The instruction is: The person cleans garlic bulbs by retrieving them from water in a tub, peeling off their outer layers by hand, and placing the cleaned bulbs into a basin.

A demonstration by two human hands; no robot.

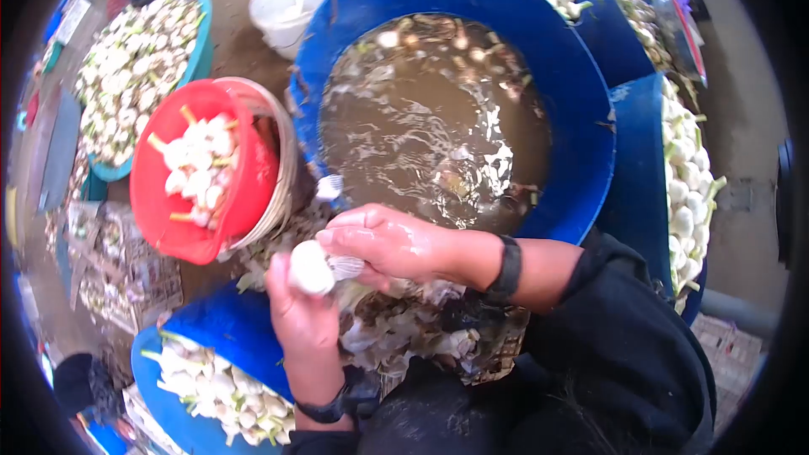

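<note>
A white garlic bulb (pixel 311 268) is gripped in the fingers of my left hand (pixel 305 316), above a heap of loose peelings (pixel 396 324). My right hand (pixel 383 244) is wet and closed, its thumb against the bulb's upper side. Under its curled fingers shows a thin striped white piece of garlic skin (pixel 346 267). Another striped scrap of skin (pixel 330 187) is near the rim of a large blue tub (pixel 581 126). Murky water (pixel 396 135) with floating skins and a few bulbs lies inside that tub.
Left of my hands, a red basin (pixel 156 211) of bulbs sits on a pale bucket. Blue tubs full of garlic stand at the lower left (pixel 152 371) and right (pixel 636 177). A white bucket (pixel 291 0) and a teal tub (pixel 205 42) are farther back. Another person (pixel 80 383) appears lower left.
</note>
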